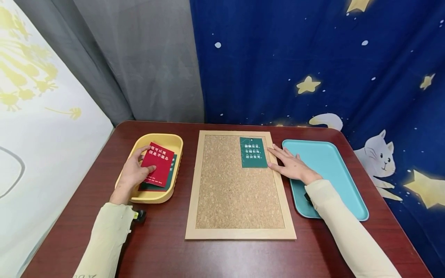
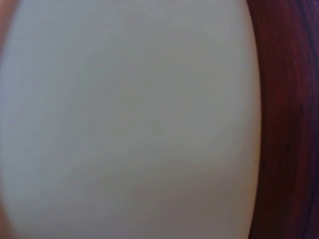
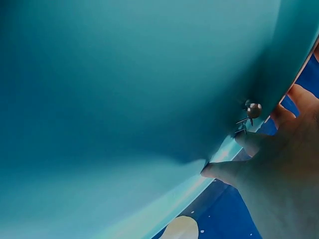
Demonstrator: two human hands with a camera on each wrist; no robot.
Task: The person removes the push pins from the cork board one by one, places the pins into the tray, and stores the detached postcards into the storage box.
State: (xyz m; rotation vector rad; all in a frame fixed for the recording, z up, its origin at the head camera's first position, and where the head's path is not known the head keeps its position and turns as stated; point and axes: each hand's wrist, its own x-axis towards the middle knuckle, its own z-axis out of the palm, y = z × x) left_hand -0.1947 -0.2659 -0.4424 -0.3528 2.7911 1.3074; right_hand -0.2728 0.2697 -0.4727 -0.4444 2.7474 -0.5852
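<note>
My left hand (image 1: 133, 170) pinches a red card (image 1: 158, 164) with white writing, fingers at its upper left edge and thumb on its face. Under it, a green card (image 1: 171, 175) lies in the yellow basket (image 1: 157, 198). Fingers spread, my right hand (image 1: 291, 164) rests on the right side of the corkboard's wooden frame (image 1: 240, 234). Its fingertips are at the right edge of another green card (image 1: 253, 153), which lies at the board's upper right. In the right wrist view, the right hand (image 3: 281, 164) appears beside small metallic pins (image 3: 253, 110) in the tray.
A turquoise tray (image 1: 330, 170) lies right of the corkboard, partly beneath my right forearm. The dark red table (image 1: 222, 256) ends at grey and blue curtains behind. A pale blurred surface (image 2: 129, 109) fills most of the left wrist view.
</note>
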